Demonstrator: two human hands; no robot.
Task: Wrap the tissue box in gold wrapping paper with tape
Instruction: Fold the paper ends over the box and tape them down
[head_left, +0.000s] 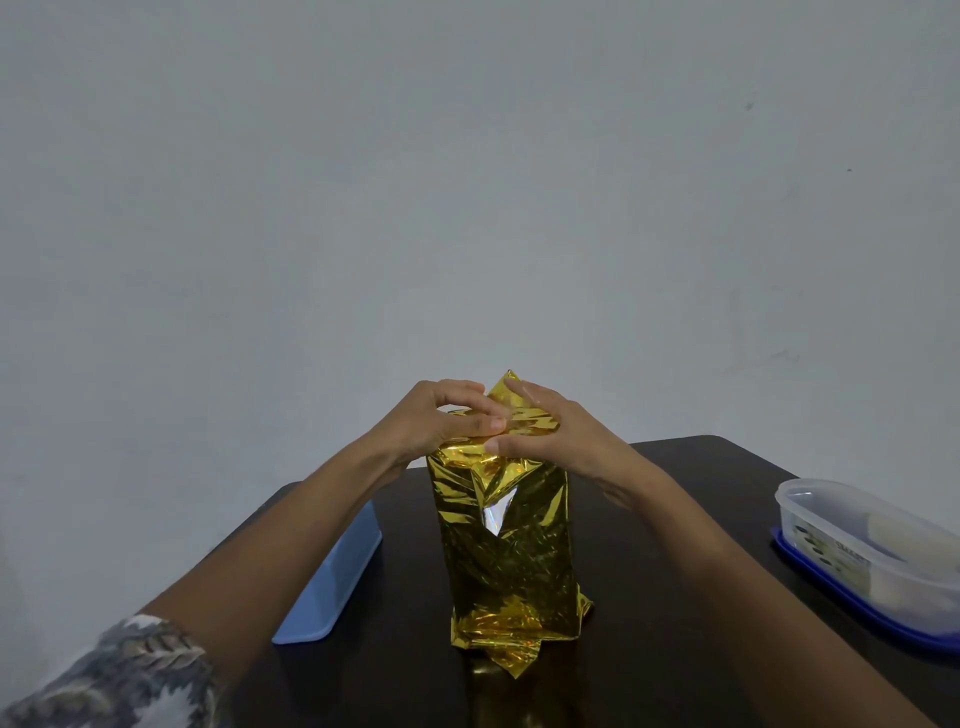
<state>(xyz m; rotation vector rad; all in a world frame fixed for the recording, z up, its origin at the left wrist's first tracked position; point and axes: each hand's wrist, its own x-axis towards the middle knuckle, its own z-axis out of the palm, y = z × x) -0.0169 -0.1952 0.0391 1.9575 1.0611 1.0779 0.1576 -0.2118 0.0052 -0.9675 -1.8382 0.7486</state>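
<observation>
- The tissue box, hidden inside crinkled shiny gold wrapping paper (511, 561), stands on end mid-table; the left hand (452, 421) pinches its top fold with curled fingers, and the right hand (556, 431) presses it with flat fingers.
- Released untaped, the springy paper may pop open; uneven pressure could topple it.
- Dark table (727, 478), pale blue plastic lid (332, 577), clear plastic tub (872, 545); bare grey wall (467, 182).
</observation>
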